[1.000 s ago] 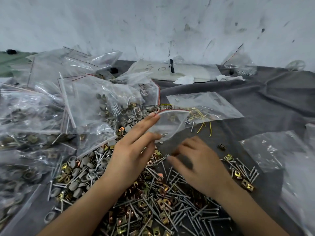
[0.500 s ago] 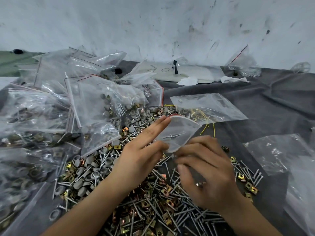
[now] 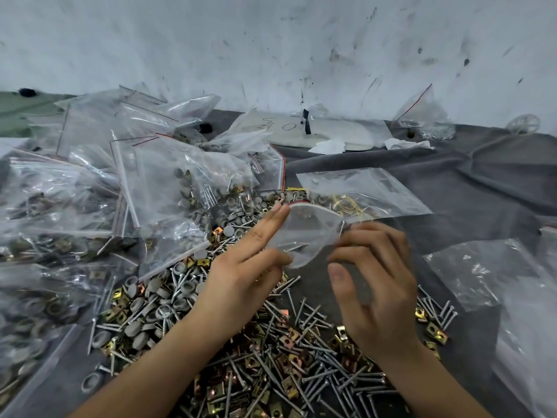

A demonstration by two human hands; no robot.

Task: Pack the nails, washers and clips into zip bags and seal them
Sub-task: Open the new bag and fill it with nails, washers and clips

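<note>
Grey cloth exposed toward 2 o'clock. Filled bags heaped from 9 to 11. Loose nails, washers and clips at 6. Zip bag at centre, mouth gaping, pinched by left hand. Right hand curled at bag's 3 o'clock edge; grip indiscernible.

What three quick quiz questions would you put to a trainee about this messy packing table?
1. True or false: the small clear zip bag lies flat on the grey cloth.
2. Where does the pile of filled clear bags sit? A) to the person's left B) to the person's right C) on the person's lap
3. Fill the gap: the loose silver nails lie mixed with brass-coloured square ____.
Key: 1 false, the left hand pinches it above the cloth; 2 A; 3 clips.
</note>
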